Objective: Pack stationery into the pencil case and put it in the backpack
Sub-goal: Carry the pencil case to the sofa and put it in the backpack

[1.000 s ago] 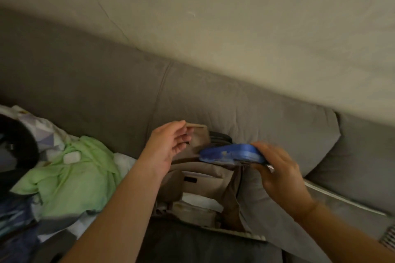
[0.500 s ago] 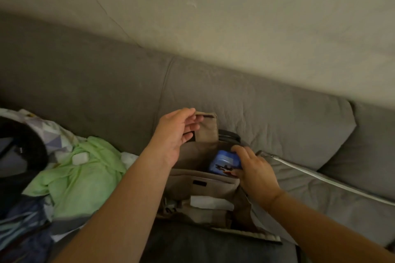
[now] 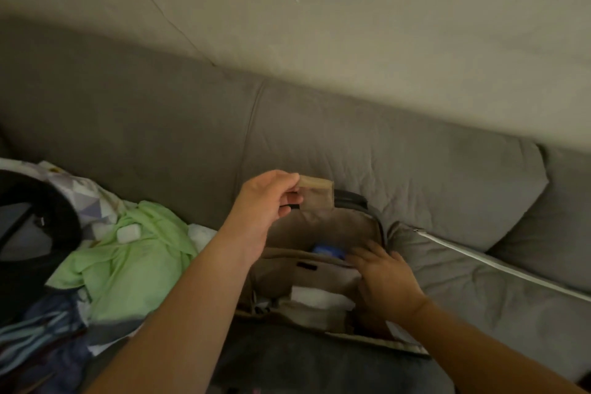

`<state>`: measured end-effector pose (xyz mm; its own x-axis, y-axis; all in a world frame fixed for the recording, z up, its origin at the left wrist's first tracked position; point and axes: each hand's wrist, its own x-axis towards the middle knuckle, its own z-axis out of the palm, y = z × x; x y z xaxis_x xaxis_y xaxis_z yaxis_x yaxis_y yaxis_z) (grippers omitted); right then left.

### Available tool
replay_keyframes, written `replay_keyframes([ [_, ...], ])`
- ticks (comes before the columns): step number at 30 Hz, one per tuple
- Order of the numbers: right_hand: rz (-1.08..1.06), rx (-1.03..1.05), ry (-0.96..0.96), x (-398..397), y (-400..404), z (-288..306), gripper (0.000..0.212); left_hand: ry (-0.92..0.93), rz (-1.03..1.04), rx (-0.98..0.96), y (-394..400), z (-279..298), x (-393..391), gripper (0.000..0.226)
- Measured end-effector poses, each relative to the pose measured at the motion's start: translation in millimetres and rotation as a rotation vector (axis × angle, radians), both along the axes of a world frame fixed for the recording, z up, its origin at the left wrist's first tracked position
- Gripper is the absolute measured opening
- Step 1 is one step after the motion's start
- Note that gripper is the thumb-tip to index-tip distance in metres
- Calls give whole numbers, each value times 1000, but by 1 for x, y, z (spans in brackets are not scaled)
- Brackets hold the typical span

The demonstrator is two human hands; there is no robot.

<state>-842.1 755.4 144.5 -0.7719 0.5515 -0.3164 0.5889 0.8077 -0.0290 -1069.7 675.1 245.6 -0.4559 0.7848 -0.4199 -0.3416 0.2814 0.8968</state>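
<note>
A tan fabric backpack (image 3: pixel 307 275) stands open against the back cushions of a grey upholstered sofa (image 3: pixel 399 169); the left hand (image 3: pixel 265 205) pinches the backpack's small tan flap (image 3: pixel 316 195) between thumb and fingers and holds it lifted above the opening; the right hand (image 3: pixel 387 281) lies with fingers spread over the right side of the opening, its fingertips at the blue pencil case (image 3: pixel 327 251); whether they grip the case or only press on it cannot be told. The pencil case sits low inside the main compartment, only its upper blue edge showing above the front wall; a white item (image 3: pixel 316 297) shows in the front pocket below. To the left on the sofa lies a crumpled light green cloth (image 3: pixel 134 269), with a black curved object (image 3: pixel 48 227) at the frame's left edge.
</note>
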Motion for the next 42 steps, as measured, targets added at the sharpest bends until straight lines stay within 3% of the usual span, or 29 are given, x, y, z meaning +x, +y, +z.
replay_keyframes([
  [2,-210,-60,502,-6,-10,31,32,112,-153,19,-11,-2,5,24],
  [4,-586,-618,831,-19,-19,61,50,228,-358,-20,-23,-2,15,22],
  [5,-707,-882,846,-25,-20,68,55,284,-449,-53,-29,-4,19,22],
  [7,-719,-1030,751,-32,-20,70,42,382,-601,-115,-38,-15,22,22],
  [10,-559,-989,491,-30,-19,38,13,624,-824,-264,-41,-41,12,6],
  [13,-433,-848,227,-28,-19,-7,13,863,-819,-407,-34,-65,7,50],
  [15,-436,-774,157,-34,-20,-31,12,853,-738,-398,-29,-75,8,61],
  [18,-449,-549,62,-49,-21,-57,19,788,-797,-492,-26,-95,9,68],
  [22,-627,-510,82,-61,-20,-75,31,722,-836,-491,-26,-115,13,45],
  [24,-647,-395,42,-61,-24,-76,42,712,-813,-490,-23,-122,17,29],
  [26,-619,-435,15,-57,-34,-75,42,738,-795,-522,-18,-126,22,20],
  [30,-494,-550,100,-49,-46,-70,23,904,-789,-627,-5,-132,33,18],
  [33,-486,-652,274,-48,-48,-60,40,986,-723,-687,-2,-137,39,12],
  [36,-485,-686,273,-47,-50,-55,52,1084,-700,-694,-2,-138,43,11],
  [42,-484,-871,363,-47,-50,-45,44,1143,-663,-620,-6,-146,41,14],
])
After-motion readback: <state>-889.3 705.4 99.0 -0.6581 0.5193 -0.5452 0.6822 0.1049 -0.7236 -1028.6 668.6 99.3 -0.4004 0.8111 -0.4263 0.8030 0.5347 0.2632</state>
